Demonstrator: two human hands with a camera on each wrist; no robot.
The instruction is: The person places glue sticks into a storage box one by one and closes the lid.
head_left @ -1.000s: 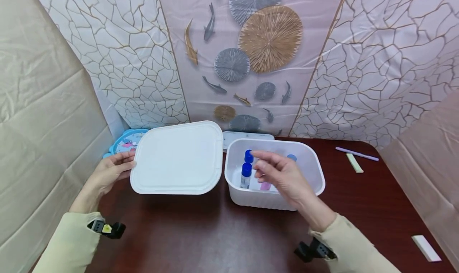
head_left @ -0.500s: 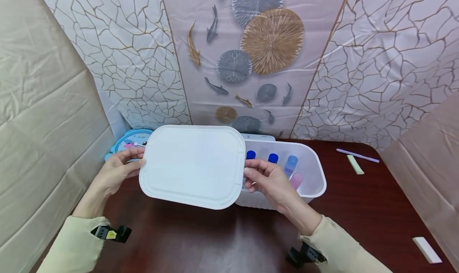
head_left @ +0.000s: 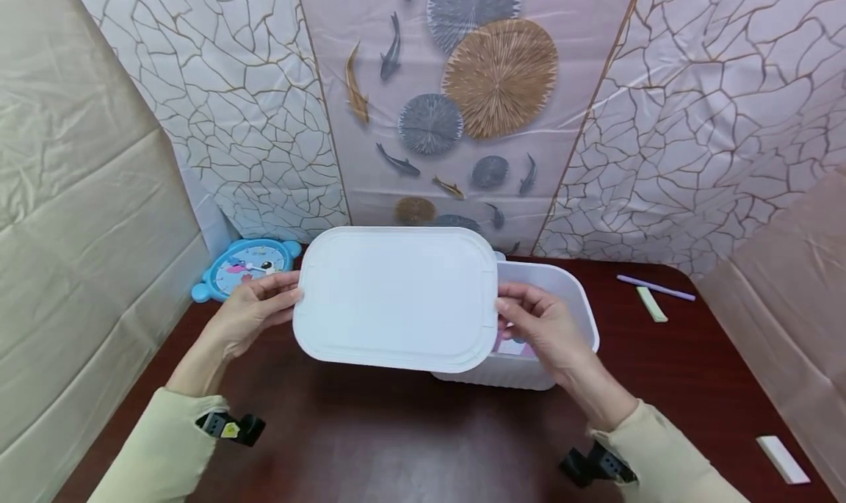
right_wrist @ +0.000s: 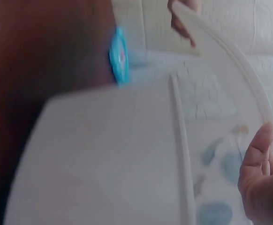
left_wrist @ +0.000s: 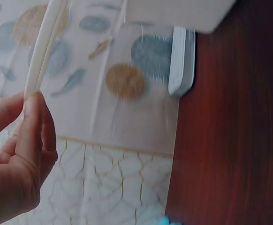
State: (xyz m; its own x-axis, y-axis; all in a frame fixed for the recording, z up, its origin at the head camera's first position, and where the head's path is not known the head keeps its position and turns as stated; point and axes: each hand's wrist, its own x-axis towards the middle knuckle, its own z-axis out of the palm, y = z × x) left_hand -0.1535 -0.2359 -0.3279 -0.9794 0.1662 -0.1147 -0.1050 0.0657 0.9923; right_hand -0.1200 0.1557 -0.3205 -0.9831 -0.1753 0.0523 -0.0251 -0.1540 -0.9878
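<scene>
Nearest the person, at 5 o'clock on the dark red table (head_left: pixel 370 444), a white strip (head_left: pixel 783 459) lies flat by the table edge. Both hands are raised over mid-table, well apart, each clamped on one short end of the white lid (head_left: pixel 396 297): left hand (head_left: pixel 254 316) pinches the 9 o'clock edge, right hand (head_left: pixel 542 327) pinches the 3 o'clock edge, thumb on top. Lid is held roughly level, covering the left part of the white tub (head_left: pixel 568 305); the tub's right end shows uncovered. Contents mostly hidden; something pink shows inside. Farther out, blue toy clock (head_left: pixel 241 264) at 10 o'clock; purple pen (head_left: pixel 654 285) and pale green stick (head_left: pixel 652 303) at 2 o'clock, just beside each other.
</scene>
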